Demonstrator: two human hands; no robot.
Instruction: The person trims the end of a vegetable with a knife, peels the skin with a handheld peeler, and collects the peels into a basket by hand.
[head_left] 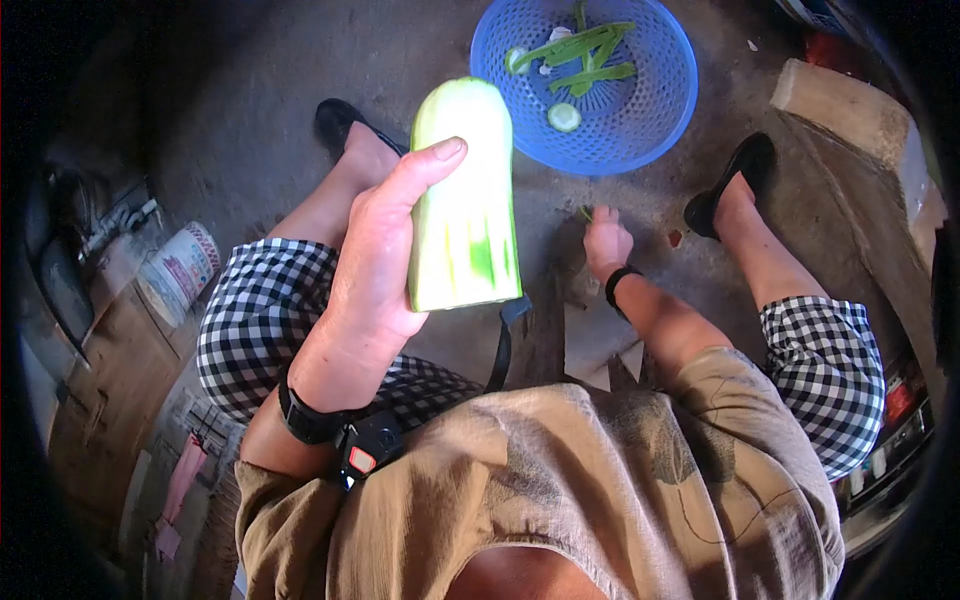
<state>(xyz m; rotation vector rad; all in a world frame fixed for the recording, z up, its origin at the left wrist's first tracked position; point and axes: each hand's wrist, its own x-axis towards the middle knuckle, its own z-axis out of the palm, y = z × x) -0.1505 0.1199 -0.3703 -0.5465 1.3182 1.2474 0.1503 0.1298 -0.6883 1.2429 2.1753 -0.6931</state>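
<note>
A large pale gourd, mostly peeled with green streaks near its cut lower end, is held up near the camera. My left hand is wrapped round its left side, thumb across the front. Lower down, near the floor, my right hand is closed beside a small green piece; what its fingers hold is too small to make out. Beyond both hands stands a blue perforated basket with green peel strips and round pale slices inside.
Black shoes stand either side of the basket on the concrete floor. A white printed bucket and wooden boards are at the left. A wooden block lies at the upper right.
</note>
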